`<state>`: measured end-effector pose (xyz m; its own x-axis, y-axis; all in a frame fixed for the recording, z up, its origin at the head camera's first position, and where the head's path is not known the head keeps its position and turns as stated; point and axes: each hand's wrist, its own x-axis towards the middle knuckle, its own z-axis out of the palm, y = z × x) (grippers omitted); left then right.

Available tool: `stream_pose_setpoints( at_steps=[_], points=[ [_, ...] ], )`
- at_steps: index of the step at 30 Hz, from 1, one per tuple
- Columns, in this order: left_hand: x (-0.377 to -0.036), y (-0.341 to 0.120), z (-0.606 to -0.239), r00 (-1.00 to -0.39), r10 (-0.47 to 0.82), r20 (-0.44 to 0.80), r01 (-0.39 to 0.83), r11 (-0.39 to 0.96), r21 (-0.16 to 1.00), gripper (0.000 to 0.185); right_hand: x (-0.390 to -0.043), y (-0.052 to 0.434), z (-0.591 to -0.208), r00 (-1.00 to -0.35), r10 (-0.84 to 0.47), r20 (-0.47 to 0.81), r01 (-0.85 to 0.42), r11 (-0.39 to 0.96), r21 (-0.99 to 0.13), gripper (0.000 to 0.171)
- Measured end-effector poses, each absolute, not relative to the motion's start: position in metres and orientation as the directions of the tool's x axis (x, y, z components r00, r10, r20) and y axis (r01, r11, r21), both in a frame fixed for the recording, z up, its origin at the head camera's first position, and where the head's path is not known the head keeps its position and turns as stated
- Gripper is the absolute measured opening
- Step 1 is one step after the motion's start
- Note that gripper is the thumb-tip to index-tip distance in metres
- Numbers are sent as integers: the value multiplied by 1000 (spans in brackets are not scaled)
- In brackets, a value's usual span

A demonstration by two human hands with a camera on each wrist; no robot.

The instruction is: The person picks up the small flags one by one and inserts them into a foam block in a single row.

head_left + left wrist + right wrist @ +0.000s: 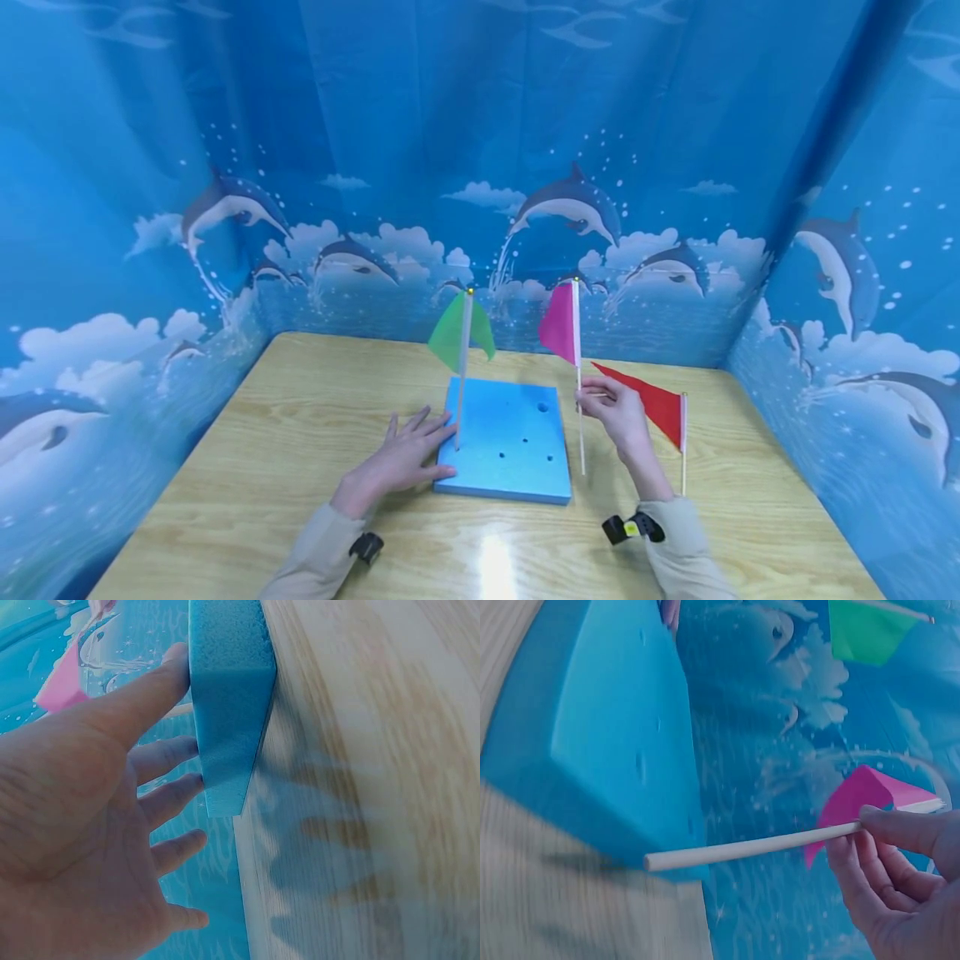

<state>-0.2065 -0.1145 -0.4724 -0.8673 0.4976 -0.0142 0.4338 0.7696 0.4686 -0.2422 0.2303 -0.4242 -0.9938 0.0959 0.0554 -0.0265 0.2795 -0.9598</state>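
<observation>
Right hand (617, 410) pinches the pink flag (561, 330) by its stick, upright – just right of the blue foam block (510, 442), lower tip hanging near its right edge. Left hand (405, 454) lies spread flat against the block's left edge – green flag (459, 333) already stands in it.

The left hand (401, 458) lies flat, palm down with fingers spread, while the right hand (613, 410) is raised, fingers curled in a pinch, both forearms in beige sleeves.
</observation>
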Motion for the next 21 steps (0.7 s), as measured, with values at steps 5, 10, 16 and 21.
stream_pose_setpoints(
  at_steps=[5,10,16,21],
  points=[
    [-206,-115,-473,-867,498,-13,435,769,469,70,-244,208,-422,-991,99,85,-61,224,-973,33],
    [-206,-115,-473,-868,497,-14,432,768,472,71,-242,185,-423,-989,88,120,-101,195,-976,30],
    [-206,-115,-474,-868,497,-11,430,762,484,70,-239,159,-429,-983,66,169,-159,138,-978,28],
    [-207,-116,-475,-865,502,-1,439,757,484,70,-235,142,-435,-977,47,209,-203,109,-973,27]
  ],
)
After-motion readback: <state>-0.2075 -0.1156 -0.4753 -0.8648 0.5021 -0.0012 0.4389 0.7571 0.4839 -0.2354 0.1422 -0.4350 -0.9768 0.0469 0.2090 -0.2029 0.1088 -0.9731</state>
